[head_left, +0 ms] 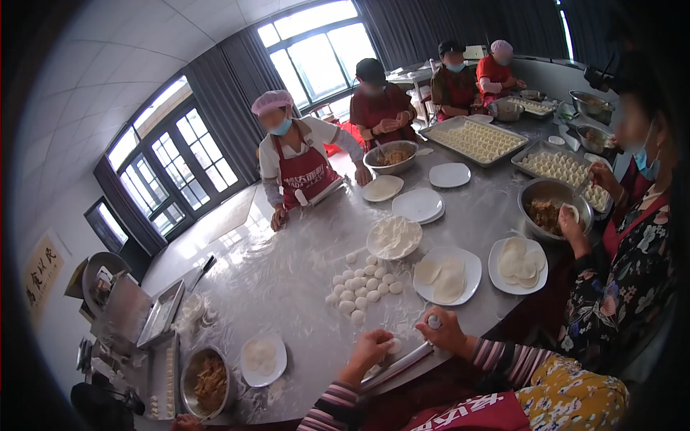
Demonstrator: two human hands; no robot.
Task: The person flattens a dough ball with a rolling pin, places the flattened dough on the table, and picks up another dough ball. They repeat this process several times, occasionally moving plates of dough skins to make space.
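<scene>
My left hand, at the lower middle, pinches the edge of a small dough round close to the table's near edge. To its right, my right hand is closed around a rolling pin, whose pale end sticks out above the fingers; the rest is hidden. Several small dough pieces lie grouped on the floured table beyond my hands. A square white plate with flat wrappers sits just past my right hand.
A flour bowl and white plates stand farther back. Filling bowls and dumpling trays are at the right and back. Co-workers surround the table, one close on my right. At lower left are another filling bowl and a co-worker's hand.
</scene>
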